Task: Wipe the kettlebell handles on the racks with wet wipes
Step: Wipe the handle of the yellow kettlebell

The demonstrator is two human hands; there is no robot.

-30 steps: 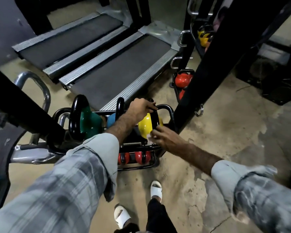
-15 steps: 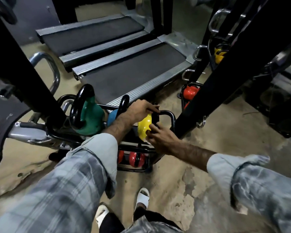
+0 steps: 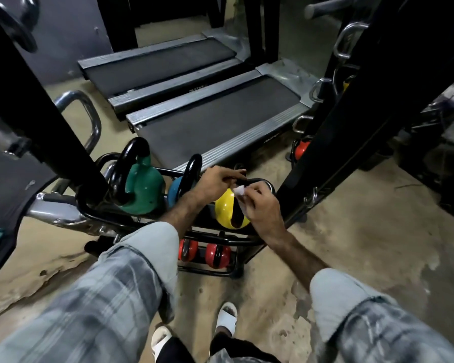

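Bare concrete floor (image 3: 351, 244) under the low black tube rack (image 3: 215, 241): my right hand (image 3: 262, 205) has lifted its pinched white wet wipe (image 3: 239, 190) onto the black handle (image 3: 247, 180) of the round yellow kettlebell (image 3: 224, 212), beside my gripping left hand (image 3: 216, 179), so wiping starts.

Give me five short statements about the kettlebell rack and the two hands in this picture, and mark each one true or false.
1. The right hand pinches a white wet wipe. True.
2. The yellow kettlebell sits on the floor beside the rack. False: it sits on the rack's upper tier.
3. The left hand holds the yellow kettlebell's black handle. True.
4. The green kettlebell is on the lower tier. False: it is on the upper tier, left of the blue kettlebell.
5. Red kettlebells sit on the lower tier. True.
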